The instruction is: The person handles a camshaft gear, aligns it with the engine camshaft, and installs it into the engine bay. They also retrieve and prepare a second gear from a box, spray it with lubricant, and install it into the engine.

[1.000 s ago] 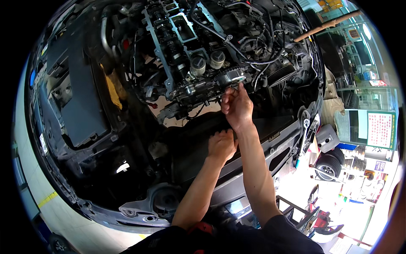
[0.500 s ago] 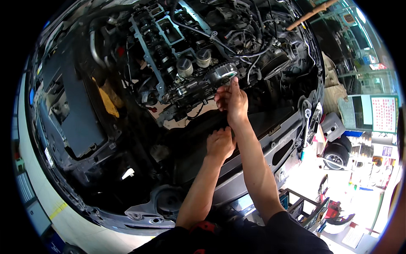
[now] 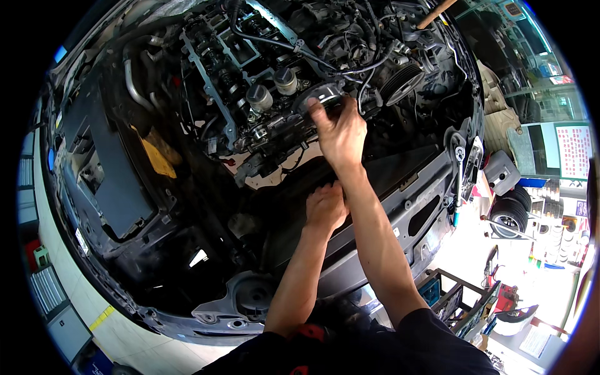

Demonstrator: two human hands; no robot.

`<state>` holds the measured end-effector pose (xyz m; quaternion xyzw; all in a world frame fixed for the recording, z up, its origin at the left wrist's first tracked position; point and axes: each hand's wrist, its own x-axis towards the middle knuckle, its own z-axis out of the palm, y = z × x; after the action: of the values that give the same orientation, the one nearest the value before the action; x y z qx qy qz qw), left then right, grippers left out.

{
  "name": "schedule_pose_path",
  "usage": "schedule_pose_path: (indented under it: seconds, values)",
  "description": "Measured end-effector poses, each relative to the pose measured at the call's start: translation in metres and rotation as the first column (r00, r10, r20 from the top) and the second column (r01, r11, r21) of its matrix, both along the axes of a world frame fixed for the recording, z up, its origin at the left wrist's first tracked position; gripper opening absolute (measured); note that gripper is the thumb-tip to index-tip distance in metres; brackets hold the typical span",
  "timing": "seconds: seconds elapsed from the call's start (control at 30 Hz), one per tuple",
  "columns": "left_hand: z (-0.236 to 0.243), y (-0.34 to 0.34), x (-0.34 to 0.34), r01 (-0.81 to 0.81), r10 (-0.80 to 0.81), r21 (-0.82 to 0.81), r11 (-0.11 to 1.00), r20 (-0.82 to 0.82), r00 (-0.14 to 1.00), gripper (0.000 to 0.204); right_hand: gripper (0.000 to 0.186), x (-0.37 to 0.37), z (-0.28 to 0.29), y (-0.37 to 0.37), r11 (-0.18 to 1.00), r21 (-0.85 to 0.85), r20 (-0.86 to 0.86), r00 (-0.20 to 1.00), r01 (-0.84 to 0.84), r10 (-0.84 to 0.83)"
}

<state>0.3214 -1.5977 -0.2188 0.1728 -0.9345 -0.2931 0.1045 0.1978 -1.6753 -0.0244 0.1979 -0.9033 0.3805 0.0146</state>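
Observation:
My right hand (image 3: 340,137) reaches into the engine bay with thumb and fingers bent round the near side of a round metal pulley (image 3: 322,95) at the front of the engine. The thumb lies at its left and the fingers at its right; the fingertips are partly hidden. Closer to me, my left hand (image 3: 326,205) rests with curled fingers on the dark panel (image 3: 281,234) behind the front crossmember. Its fingertips and anything in them are hidden. Beyond the pulley lies the opened engine top (image 3: 206,69), with two round metal caps (image 3: 259,98) at its near end.
A ribbed belt pulley (image 3: 402,85) sits right of my right hand, below black hoses and cables (image 3: 325,62). A ratchet wrench (image 3: 459,181) lies on the right side of the bay. A wooden handle (image 3: 435,14) sticks in at the far right. A metal cart (image 3: 456,300) stands at lower right.
My right hand has turned and moved slightly left; its thumb now lies against the round pulley instead of pointing at its edge. My left hand stays in place. The view has shifted slightly.

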Motion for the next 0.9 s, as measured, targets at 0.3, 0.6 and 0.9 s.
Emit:
schedule_pose_path:
  seconds: [0.3,0.6,0.9]
  values:
    - [0.102,-0.029,0.002,-0.013,0.004,0.054,0.998,0.166,0.986,0.032,0.094,-0.024,-0.009,0.021,0.844,-0.505,0.810,0.436,0.179,0.392]
    - [0.051,-0.026,0.006,0.141,-0.127,-0.119,0.983,0.122,0.984,0.018,0.098,0.011,-0.008,0.001,0.979,-0.174,0.001,0.994,-0.103,0.105]
    - [0.091,-0.033,-0.001,-0.010,-0.007,0.092,0.996,0.182,0.983,0.032,0.043,0.002,-0.008,0.033,0.978,0.056,-0.184,0.961,-0.199,0.206]
